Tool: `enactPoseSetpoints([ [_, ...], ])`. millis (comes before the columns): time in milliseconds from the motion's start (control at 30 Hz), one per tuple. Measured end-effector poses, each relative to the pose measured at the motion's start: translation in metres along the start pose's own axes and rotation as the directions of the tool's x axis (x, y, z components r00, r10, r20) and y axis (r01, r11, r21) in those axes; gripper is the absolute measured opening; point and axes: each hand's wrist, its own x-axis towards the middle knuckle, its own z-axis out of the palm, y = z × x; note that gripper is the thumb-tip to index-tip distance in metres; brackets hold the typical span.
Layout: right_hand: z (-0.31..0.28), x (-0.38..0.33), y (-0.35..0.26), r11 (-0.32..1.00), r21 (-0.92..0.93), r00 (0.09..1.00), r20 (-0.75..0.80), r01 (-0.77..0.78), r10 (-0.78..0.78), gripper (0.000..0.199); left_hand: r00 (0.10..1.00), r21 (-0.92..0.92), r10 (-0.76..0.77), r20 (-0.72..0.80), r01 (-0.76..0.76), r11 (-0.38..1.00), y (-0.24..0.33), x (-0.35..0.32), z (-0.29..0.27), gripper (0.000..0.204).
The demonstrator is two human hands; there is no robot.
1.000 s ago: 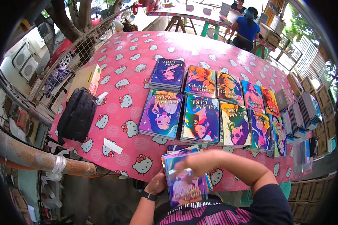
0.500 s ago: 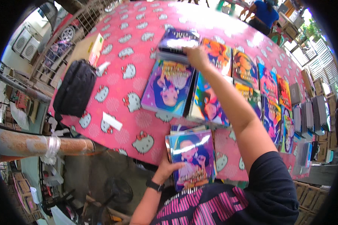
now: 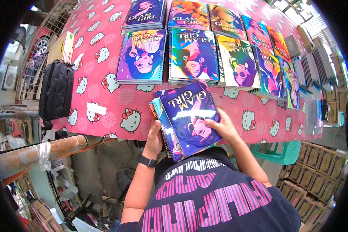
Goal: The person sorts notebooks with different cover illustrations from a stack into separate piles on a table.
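Note:
A small stack of spiral notebooks (image 3: 193, 123) is between my two hands, close to my body at the table's near edge. Its top notebook is dark purple with a drawn figure and sits slightly askew over the ones below. My left hand (image 3: 154, 140), with a dark wristband, grips the stack's left, spiral side. My right hand (image 3: 222, 124) holds the right side, thumb on the top cover and fingers hidden beneath. Just beyond lie two rows of notebook piles, among them a purple pile (image 3: 140, 56), a colourful pile (image 3: 193, 54) and a white-and-green one (image 3: 237, 62).
A pink patterned cloth (image 3: 92, 92) covers the table. On its left are a black bag (image 3: 57, 91), a cardboard box (image 3: 62, 46) and a white paper slip (image 3: 96, 108). Grey-edged stacks (image 3: 317, 69) stand far right. A green stool (image 3: 288, 152) and cartons (image 3: 313, 166) are below.
My right hand has come back from the far-left pile to the held stack. A dark purple notebook now tops that stack. My view has shifted, and both hands are together.

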Motion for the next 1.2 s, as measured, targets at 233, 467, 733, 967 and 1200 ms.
enactPoseSetpoints([
  [233, 0.013, 0.008, 0.039, 0.964, 0.266, 1.000, 0.010, -0.001, -0.002, 0.092, 0.974, 0.270, 0.225, 0.034, -0.225, 0.936, 0.005, -0.024, 0.035, 0.081],
  [467, -0.022, -0.006, -0.062, 0.743, 0.650, 0.938, 0.137, 0.158, -0.319, 0.093, 0.787, 0.432, 0.521, 0.330, -0.616, 0.658, 0.042, -0.035, 0.055, 0.091],
  [733, -0.010, 0.030, -0.022, 0.862, 0.400, 0.929, 0.063, 0.311, -0.364, 0.101, 0.806, 0.567, 0.540, 0.243, -0.570, 0.595, 0.006, 0.031, 0.007, 0.097],
  [967, 0.007, 0.028, -0.012, 0.804, 0.364, 0.856, 0.038, 0.469, -0.516, 0.094, 0.869, 0.435, 0.421, 0.260, -0.495, 0.753, 0.015, 0.011, 0.025, 0.071],
  [1200, -0.005, 0.014, -0.035, 0.864, 0.047, 0.865, -0.059, 0.501, -0.499, 0.077, 0.802, 0.601, 0.578, 0.151, -0.539, 0.591, 0.002, 0.033, 0.017, 0.065],
])
